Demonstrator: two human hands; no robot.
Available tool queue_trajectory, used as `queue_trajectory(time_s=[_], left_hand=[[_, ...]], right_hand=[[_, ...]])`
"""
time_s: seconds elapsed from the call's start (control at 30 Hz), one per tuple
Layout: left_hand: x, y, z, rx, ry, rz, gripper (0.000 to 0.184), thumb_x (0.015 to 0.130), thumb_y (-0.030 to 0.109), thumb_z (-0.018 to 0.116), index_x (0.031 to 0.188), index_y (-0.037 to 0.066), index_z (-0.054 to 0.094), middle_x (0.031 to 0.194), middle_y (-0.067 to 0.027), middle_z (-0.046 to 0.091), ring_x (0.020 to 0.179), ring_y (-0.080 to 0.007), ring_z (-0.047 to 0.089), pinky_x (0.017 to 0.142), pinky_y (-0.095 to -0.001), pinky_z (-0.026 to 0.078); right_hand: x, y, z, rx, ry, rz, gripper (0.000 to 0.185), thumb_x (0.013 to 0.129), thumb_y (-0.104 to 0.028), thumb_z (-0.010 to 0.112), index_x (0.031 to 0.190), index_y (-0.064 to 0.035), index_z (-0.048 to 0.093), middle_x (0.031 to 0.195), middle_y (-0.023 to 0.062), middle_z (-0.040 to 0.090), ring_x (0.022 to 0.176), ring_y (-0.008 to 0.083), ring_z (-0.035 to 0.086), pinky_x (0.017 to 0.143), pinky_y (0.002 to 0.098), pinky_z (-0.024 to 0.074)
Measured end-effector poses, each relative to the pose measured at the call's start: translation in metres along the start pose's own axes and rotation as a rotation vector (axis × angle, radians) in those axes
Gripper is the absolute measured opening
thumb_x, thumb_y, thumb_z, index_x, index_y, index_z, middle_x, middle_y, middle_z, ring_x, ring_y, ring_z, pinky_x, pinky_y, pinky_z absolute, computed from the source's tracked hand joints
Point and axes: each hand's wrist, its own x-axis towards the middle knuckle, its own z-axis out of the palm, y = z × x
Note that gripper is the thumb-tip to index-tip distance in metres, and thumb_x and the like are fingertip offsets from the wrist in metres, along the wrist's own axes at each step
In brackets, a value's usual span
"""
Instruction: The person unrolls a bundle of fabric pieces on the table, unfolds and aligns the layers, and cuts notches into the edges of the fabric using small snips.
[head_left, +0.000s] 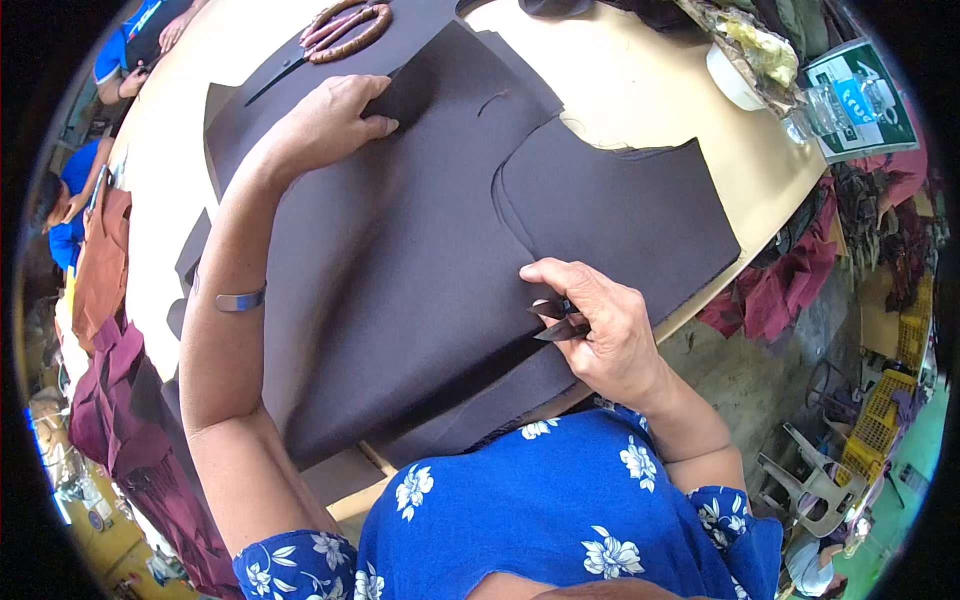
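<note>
Dark brown cut cloth (400, 250) lies in layered panels over the table in front of me. My left hand (350, 112) is at the far edge of the top panel, thumb and forefinger closed on its raised edge. In my right hand (600, 325) are small dark thread snips (562, 328), held in the palm with the blades pointing left. The forefinger tip of that hand touches the cloth near a curved cut edge. Large scissors (335, 35) with wrapped handles rest on the cloth beyond my left hand.
The pale table (640, 80) shows around the cloth. A white bowl (735, 80) and a clear bottle (850, 100) stand at the far right. Maroon cloth (120, 400) hangs at the left edge. Two people in blue work at the upper left. A plastic chair (815, 480) stands at the right.
</note>
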Motion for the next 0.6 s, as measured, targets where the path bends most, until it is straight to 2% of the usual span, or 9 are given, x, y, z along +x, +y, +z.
queue_trajectory(time_s=[0.03, 0.13, 0.17, 0.37, 0.47, 0.6], left_hand=[[0.000, -0.003, 0.002, 0.002, 0.010, 0.010, 0.021, 0.078, 0.015, 0.059, 0.086, -0.004, 0.053, 0.077, -0.0176, 0.056, 0.074, -0.0279, 0.055, 0.068, -0.0372, 0.040], [-0.002, 0.002, -0.001, 0.040, -0.004, -0.001, 0.021, 0.078, 0.015, 0.059, 0.088, -0.003, 0.054, 0.080, -0.0175, 0.056, 0.078, -0.0281, 0.055, 0.071, -0.0372, 0.040], [-0.002, 0.005, -0.002, 0.058, -0.017, -0.011, 0.022, 0.078, 0.015, 0.059, 0.089, -0.003, 0.054, 0.082, -0.0175, 0.056, 0.080, -0.0282, 0.055, 0.073, -0.0372, 0.041], [-0.003, 0.001, 0.003, 0.199, 0.095, 0.244, 0.031, 0.075, 0.015, 0.061, 0.099, -0.004, 0.053, 0.103, -0.0152, 0.050, 0.095, -0.0321, 0.050, 0.085, -0.0372, 0.039], [-0.010, 0.013, 0.006, 0.459, 0.352, 0.272, 0.030, 0.076, 0.014, 0.061, 0.099, -0.003, 0.052, 0.110, -0.0133, 0.047, 0.094, -0.0327, 0.050, 0.083, -0.0372, 0.040], [-0.010, 0.013, 0.009, 0.218, 0.241, 0.193, 0.021, 0.079, 0.014, 0.058, 0.093, -0.001, 0.052, 0.091, -0.0143, 0.054, 0.084, -0.0322, 0.053, 0.073, -0.0377, 0.041]], right_hand=[[-0.001, 0.000, 0.000, 0.011, -0.013, 0.029, 0.043, 0.063, 0.016, 0.058, 0.102, -0.0025, 0.056, 0.089, 0.0110, 0.060, 0.073, 0.0189, 0.062, 0.057, 0.0260, 0.0504], [-0.002, 0.006, 0.002, -0.040, -0.008, -0.089, 0.044, 0.059, 0.007, 0.061, 0.101, -0.0037, 0.053, 0.081, 0.0122, 0.059, 0.058, 0.0234, 0.059, 0.057, 0.0316, 0.0486], [-0.002, 0.006, 0.002, -0.040, -0.014, -0.084, 0.044, 0.059, 0.007, 0.061, 0.101, -0.0037, 0.053, 0.083, 0.0125, 0.060, 0.059, 0.0233, 0.060, 0.057, 0.0315, 0.0486], [0.001, 0.003, 0.001, -0.006, 0.031, -0.070, 0.044, 0.059, 0.006, 0.062, 0.101, -0.0044, 0.053, 0.089, 0.0128, 0.061, 0.062, 0.0228, 0.060, 0.057, 0.0320, 0.0481], [0.000, 0.002, 0.001, -0.021, 0.022, -0.063, 0.044, 0.059, 0.006, 0.062, 0.101, -0.0047, 0.053, 0.086, 0.0117, 0.060, 0.062, 0.0232, 0.060, 0.058, 0.0325, 0.0477], [0.000, -0.001, 0.000, -0.089, -0.004, -0.058, 0.045, 0.059, 0.005, 0.063, 0.102, -0.0053, 0.053, 0.080, 0.0101, 0.060, 0.060, 0.0235, 0.059, 0.057, 0.0329, 0.0471]])
